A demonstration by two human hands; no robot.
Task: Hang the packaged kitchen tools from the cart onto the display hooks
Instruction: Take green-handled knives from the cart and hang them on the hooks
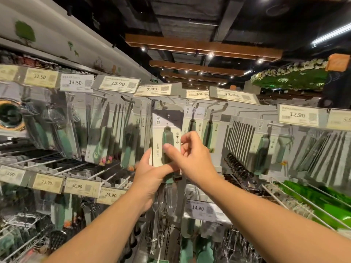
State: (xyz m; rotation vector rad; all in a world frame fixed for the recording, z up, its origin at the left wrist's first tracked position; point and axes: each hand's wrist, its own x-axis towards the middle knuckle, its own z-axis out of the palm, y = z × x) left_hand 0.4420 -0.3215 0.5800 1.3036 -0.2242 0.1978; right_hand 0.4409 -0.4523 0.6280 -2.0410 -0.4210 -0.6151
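Observation:
A packaged kitchen tool with a green handle on a pale card is held up at the middle of the display wall, its top hole just below a metal hook under the 7.99 price tag. My left hand grips the lower part of the pack from below. My right hand pinches the pack's right side, thumb across the green handle. The tool's clear lower end hangs beneath my hands. The cart is out of view.
Rows of hooks carry other packaged green-handled tools to the left and right. Price tags jut out above each hook. Lower hooks and a 14.90 tag sit beneath my arms. A wire basket with green goods stands at the right.

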